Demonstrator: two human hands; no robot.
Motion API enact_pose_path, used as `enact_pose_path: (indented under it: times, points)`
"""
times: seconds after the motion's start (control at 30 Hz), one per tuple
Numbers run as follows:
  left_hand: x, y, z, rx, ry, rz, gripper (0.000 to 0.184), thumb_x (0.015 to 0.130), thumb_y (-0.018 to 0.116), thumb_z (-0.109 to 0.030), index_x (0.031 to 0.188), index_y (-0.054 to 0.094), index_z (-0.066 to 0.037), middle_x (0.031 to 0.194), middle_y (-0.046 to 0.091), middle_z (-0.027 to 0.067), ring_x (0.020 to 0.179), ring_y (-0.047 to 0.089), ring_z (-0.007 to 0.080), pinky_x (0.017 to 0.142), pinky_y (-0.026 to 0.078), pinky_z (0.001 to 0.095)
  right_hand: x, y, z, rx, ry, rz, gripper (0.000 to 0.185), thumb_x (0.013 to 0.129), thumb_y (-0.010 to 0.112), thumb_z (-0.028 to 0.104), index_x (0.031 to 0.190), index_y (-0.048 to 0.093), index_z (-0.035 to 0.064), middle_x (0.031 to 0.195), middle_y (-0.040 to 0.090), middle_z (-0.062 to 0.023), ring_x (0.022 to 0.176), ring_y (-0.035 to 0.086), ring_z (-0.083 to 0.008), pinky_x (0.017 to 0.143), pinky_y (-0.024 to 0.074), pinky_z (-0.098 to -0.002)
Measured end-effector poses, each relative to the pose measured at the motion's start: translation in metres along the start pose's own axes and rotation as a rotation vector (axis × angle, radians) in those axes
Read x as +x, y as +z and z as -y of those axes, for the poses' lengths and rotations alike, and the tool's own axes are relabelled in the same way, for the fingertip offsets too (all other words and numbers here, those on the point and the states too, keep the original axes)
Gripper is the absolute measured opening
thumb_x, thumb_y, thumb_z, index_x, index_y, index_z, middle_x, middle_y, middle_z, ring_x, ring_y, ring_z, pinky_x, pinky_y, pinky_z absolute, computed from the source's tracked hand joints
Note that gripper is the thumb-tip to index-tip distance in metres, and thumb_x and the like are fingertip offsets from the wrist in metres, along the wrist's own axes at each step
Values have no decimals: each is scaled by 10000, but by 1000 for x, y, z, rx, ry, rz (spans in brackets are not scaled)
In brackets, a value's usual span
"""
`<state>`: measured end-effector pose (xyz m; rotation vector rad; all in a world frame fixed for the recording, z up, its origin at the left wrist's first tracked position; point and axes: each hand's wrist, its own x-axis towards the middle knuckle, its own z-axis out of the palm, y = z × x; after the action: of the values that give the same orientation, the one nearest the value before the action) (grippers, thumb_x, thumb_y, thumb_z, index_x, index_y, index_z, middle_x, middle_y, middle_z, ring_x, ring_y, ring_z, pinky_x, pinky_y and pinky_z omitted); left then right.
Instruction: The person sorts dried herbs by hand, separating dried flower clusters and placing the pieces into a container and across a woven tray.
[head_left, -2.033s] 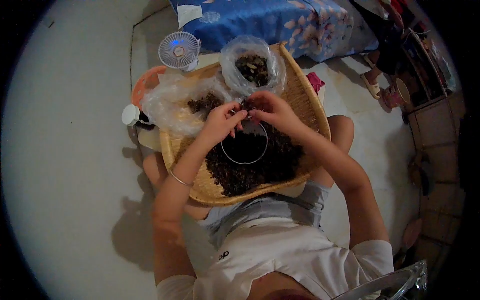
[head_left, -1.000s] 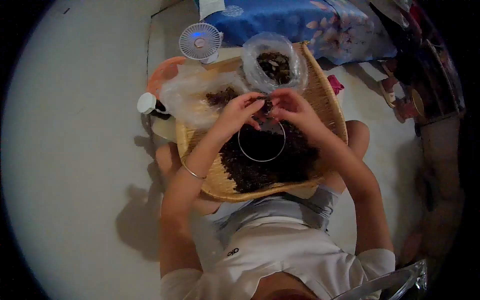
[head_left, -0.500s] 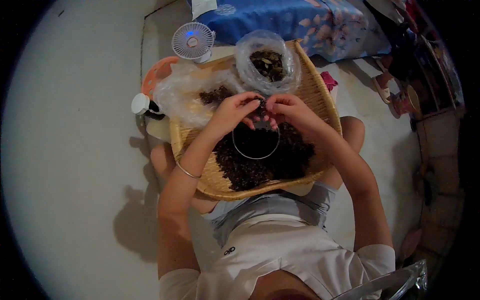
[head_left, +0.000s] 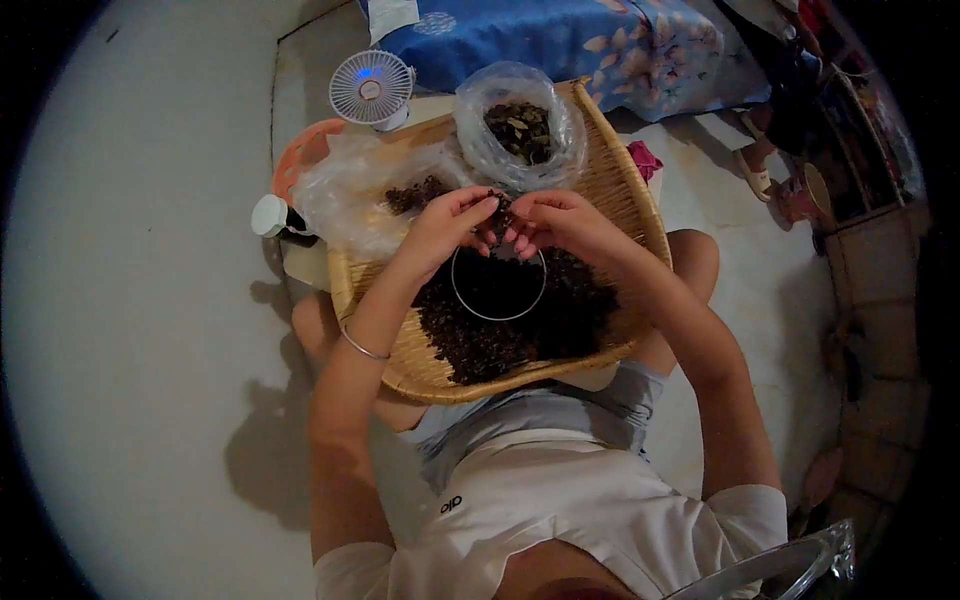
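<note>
A woven tray [head_left: 400, 370] rests across my lap, with a dark heap of dried bits [head_left: 570, 320] on it. Within the heap lies a round thin-rimmed container [head_left: 499, 290], dark inside. Above its far rim, my left hand [head_left: 455, 225] pinches a small dark clump [head_left: 501, 212]. Facing it, my right hand [head_left: 560, 225] has its fingers closed at the clump's right side; what they hold is too small to tell. Beyond my hands stands an open plastic bag [head_left: 470, 125] of dried leaves [head_left: 520, 132]. Another plastic bag [head_left: 345, 200] with brown material [head_left: 415, 193] lies at left.
A small fan [head_left: 371, 90] stands behind the tray, near an orange basket [head_left: 298, 155]. To the left is a white-lidded dark jar [head_left: 270, 215]. Blue floral cloth [head_left: 560, 45] hangs behind. Another person's foot [head_left: 755, 172] shows at right, beside a pink bucket [head_left: 803, 198].
The whole view has shifted slightly back and forth. My hands stay together over the round container, their fingers moving a little around the clump.
</note>
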<state>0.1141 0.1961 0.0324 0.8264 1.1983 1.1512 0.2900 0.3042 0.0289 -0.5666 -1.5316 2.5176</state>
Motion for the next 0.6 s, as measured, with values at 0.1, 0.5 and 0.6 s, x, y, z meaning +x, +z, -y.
enact_pose_path:
  times: [0.1, 0.5, 0.6]
  points:
    - [-1, 0, 1, 0, 5, 0, 297, 891, 515, -233, 1088, 524, -11, 805, 568, 29, 675, 544, 88, 552, 484, 223, 3, -1, -5, -35, -7, 5, 208, 891, 496, 172, 948, 548, -21, 862, 607, -107, 733, 600, -157, 687, 524, -283]
    - [0, -5, 4, -49, -16, 10, 300, 880, 536, -240, 1071, 531, -8, 770, 570, 25, 642, 555, 85, 540, 490, 219, 0, 5, -1, -16, 41, 2, 165, 881, 521, 140, 972, 543, 4, 867, 620, -105, 706, 602, -123, 669, 518, -253]
    - [1, -5, 3, -48, -13, 18, 293, 880, 536, -239, 1064, 535, -11, 772, 571, 24, 642, 555, 84, 541, 490, 219, 1, 4, -2, -7, 38, 7, 163, 878, 523, 130, 974, 540, -1, 873, 619, -110, 715, 604, -129, 676, 518, -256]
